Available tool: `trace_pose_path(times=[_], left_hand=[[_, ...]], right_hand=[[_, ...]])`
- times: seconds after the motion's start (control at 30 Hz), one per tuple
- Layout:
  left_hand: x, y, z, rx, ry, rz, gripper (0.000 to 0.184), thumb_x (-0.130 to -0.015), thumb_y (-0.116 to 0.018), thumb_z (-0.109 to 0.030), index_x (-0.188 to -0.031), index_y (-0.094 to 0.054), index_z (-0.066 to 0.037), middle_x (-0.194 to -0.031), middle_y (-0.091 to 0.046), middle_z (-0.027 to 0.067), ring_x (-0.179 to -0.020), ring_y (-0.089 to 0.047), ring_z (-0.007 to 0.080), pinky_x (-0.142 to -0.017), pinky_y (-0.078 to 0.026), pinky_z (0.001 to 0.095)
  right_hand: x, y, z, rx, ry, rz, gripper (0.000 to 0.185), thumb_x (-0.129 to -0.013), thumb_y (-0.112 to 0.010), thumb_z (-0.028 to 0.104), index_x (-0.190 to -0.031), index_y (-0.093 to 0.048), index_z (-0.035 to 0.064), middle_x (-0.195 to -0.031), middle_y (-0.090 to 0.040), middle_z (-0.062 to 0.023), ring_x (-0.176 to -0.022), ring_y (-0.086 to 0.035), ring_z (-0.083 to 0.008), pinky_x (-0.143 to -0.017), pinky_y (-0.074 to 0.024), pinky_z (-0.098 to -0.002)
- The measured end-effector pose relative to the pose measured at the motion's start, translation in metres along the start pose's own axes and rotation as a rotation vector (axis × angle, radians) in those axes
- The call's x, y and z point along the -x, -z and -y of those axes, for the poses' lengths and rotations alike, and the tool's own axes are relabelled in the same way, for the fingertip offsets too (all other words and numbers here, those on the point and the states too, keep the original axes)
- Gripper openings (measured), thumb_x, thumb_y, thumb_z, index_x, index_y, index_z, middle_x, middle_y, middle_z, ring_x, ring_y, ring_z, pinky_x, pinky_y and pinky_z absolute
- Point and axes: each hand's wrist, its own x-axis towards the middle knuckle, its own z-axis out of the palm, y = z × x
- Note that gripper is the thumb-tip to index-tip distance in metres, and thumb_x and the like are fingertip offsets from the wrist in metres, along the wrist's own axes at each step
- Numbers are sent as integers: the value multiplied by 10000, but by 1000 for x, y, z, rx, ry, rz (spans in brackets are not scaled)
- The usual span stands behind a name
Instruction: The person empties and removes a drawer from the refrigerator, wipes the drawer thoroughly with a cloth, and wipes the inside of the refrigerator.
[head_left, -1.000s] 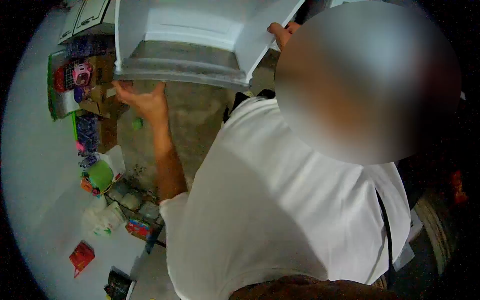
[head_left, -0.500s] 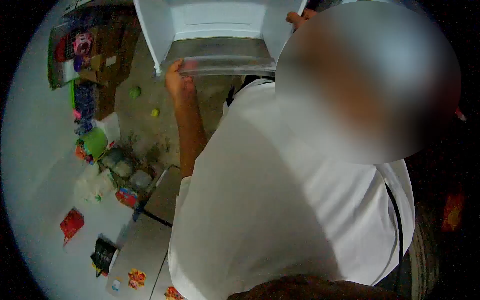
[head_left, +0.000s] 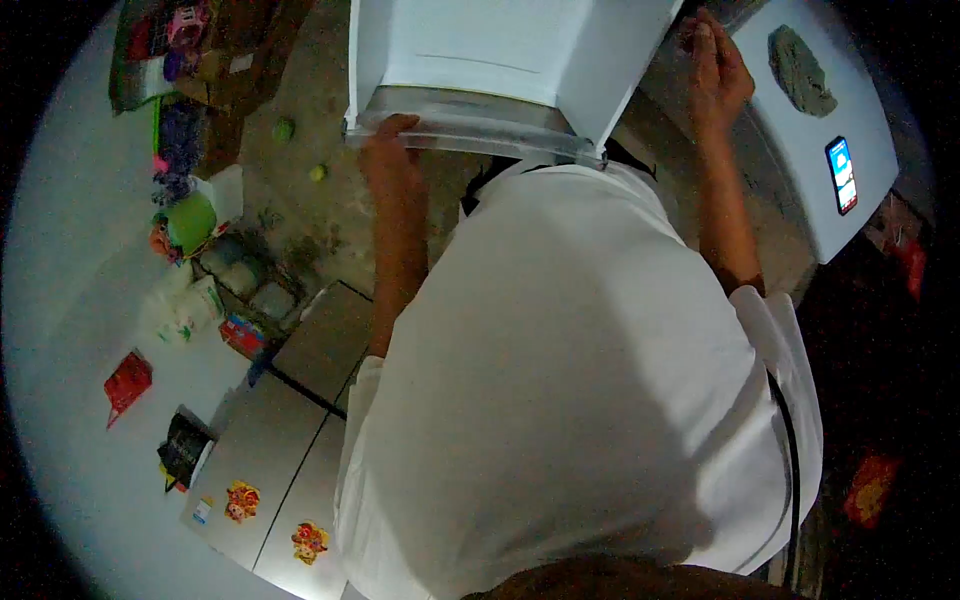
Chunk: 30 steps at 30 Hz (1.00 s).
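A white plastic drawer-like box [head_left: 465, 55] with a clear plastic front strip [head_left: 490, 135] lies in front of my white shirt, its open side toward me. My left hand [head_left: 392, 160] grips the left part of that strip, fingers curled over its upper edge. To the right of the box, apart from its side wall, my right hand [head_left: 720, 80] is raised with the fingers bent together. Whatever it may hold at the fingertips is too dark to make out. A crumpled grey-green cloth [head_left: 800, 72] lies on a white surface [head_left: 775, 125] just beyond that hand.
A lit phone [head_left: 842, 175] lies on the white surface at right. On the floor at left are two small green-yellow balls, a cardboard box [head_left: 222, 150], a green container [head_left: 190, 222] and plastic bags [head_left: 185, 305]. Grey panels with stickers [head_left: 242, 502] stand at lower left.
My right hand has left the box's right wall and moved right. The view has shifted, bringing the cloth and phone into sight. A blurred patch at right is gone. My left hand stays on the strip.
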Motion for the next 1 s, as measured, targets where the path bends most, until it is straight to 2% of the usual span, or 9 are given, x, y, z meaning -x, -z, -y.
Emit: trace_pose_path(times=[0.07, 0.13, 0.27, 0.4, 0.6, 0.67, 0.83, 0.93, 1.0], left_hand=[[3, 1, 1, -247, -230, 199, 253, -715, -725, -11, -950, -645, 35, -946, -611, 100, -814, -583, 244, -662, -481, 358], [5, -3, 0, -364, -282, 227, 253, -708, -731, -19, -939, -643, 40, -941, -612, 101, -823, -589, 244, -666, -481, 356], [3, 10, 32, -509, -479, 208, 188, -782, -708, -33, -968, -682, -33, -924, -686, 137, -856, -664, 289, -737, -524, 385], [26, -5, 15, -52, -41, 199, 240, -763, -688, 19, -974, -703, -93, -949, -710, 119, -862, -684, 292, -758, -527, 401], [24, -1, 31, -295, -235, 227, 198, -674, -741, -33, -824, -611, -33, -722, -577, 46, -657, -568, 213, -619, -446, 346], [16, 12, 39, -696, -511, 382, 404, -602, -616, 95, -962, -653, -84, -930, -670, 73, -805, -650, 232, -730, -495, 347], [21, 2, 29, -477, -365, 247, 390, -625, -667, 53, -987, -628, -87, -897, -654, 63, -793, -614, 218, -682, -479, 356], [19, -4, 30, -458, -383, 278, 407, -626, -660, 55, -1004, -610, -90, -916, -649, 71, -812, -608, 221, -693, -483, 349], [18, -8, 33, -174, -311, 290, 403, -664, -738, -28, -1016, -549, -84, -896, -580, 57, -812, -532, 186, -689, -442, 331]], right_hand=[[-3, -17, 20, 34, 65, 79, 201, -979, -619, 125, -1125, -714, 26, -970, -726, -108, -841, -678, -146, -788, -559, -297], [-4, -41, 23, -47, -204, 517, 457, -1019, -544, 161, -1447, -426, 56, -1107, -658, -93, -927, -639, -184, -837, -537, -331], [21, -99, 32, -195, -294, 920, 377, -1007, -576, 178, -1360, -514, 61, -958, -686, -115, -847, -669, -187, -752, -556, -339], [46, -174, -60, -269, -247, 1013, 288, -994, -601, 183, -1240, -600, 32, -948, -684, -115, -796, -656, -184, -721, -552, -346], [70, -206, -95, -826, -186, 912, 337, -915, -722, 303, -1037, -720, -11, -868, -705, -109, -743, -651, -184, -664, -530, -335], [68, -201, -67, -203, -546, 957, 371, -911, -723, 331, -1014, -727, -25, -815, -703, -117, -702, -653, -174, -639, -543, -328], [86, -210, -82, -290, -359, 888, 268, -952, -656, 246, -920, -727, -11, -782, -691, -117, -615, -620, -201, -534, -490, -385], [90, -213, -94, 22, -199, 966, 199, -959, -631, 149, -1105, -721, 47, -976, -742, -119, -825, -715, -196, -774, -576, -338], [90, -210, -92, 369, 264, 966, 195, -926, -645, 175, -1062, -725, 62, -939, -744, -127, -802, -725, -269, -748, -575, -391]])
